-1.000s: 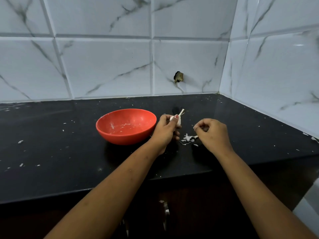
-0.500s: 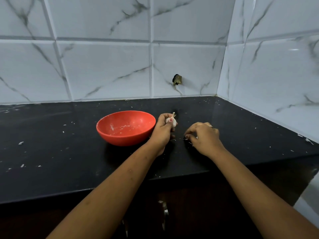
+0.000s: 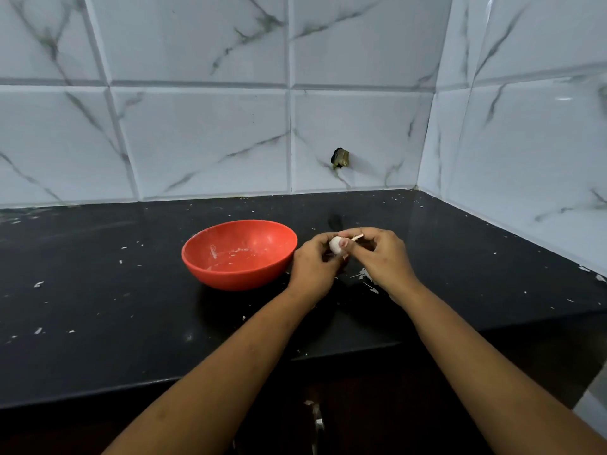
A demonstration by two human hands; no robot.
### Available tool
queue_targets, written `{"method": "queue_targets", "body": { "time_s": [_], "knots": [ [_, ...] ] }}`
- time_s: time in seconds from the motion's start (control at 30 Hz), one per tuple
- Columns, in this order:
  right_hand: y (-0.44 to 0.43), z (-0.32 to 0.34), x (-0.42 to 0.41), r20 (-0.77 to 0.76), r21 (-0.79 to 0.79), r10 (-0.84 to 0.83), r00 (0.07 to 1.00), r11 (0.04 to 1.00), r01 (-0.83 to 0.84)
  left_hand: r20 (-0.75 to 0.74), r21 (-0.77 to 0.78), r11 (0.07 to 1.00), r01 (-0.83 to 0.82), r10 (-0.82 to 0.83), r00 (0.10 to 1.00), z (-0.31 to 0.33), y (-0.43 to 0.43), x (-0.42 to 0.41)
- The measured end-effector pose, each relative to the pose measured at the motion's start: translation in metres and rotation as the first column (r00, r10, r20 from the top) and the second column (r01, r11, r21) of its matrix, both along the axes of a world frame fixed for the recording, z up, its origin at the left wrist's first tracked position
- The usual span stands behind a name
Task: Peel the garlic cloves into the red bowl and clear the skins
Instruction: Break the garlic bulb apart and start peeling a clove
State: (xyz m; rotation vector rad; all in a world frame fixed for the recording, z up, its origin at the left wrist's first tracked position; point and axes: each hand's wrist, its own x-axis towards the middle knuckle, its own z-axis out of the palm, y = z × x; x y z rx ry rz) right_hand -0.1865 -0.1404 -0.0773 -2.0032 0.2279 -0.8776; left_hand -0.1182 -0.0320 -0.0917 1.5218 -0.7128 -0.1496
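Where the two sets of fingers meet, they curl around a small white piece of garlic, held just above the tabletop and just to the right of the red bowl. The left hand grips the garlic from the left with its thumb laid across the front. The right hand pinches at its top, where a thin pale stem sticks out to the right. Under the right hand a few white garlic skins lie on the dark surface, partly hidden by the wrist. The bowl stands near the left hand without touching it and has pale smears inside. Small white flecks are scattered over the tabletop. Behind it rises a wall of marble-patterned tiles with a small dark hole in one tile.
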Motion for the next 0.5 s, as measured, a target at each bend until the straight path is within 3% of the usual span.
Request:
{"method": "queue_targets", "body": {
  "time_s": [0.13,0.27,0.4,0.5],
  "knots": [
    [-0.003,-0.005,-0.004,-0.032,0.097,0.160,0.987,0.983,-0.156,0.145,0.069,0.993,-0.098,0.087,0.986,0.002,0.002,0.001],
    [-0.002,-0.004,-0.004,-0.064,-0.051,0.081,0.995,0.995,-0.085,0.242,0.165,0.982,-0.093,0.051,0.969,0.004,0.002,-0.005],
    [0.001,-0.008,-0.006,-0.038,-0.224,0.082,0.996,0.971,-0.089,0.158,0.095,0.995,0.016,-0.031,0.987,0.006,0.003,-0.012],
    [0.006,-0.005,-0.009,-0.017,-0.203,0.132,0.991,0.970,-0.133,0.090,0.019,0.999,0.044,-0.045,0.995,0.007,0.004,-0.015]
  ]
}}
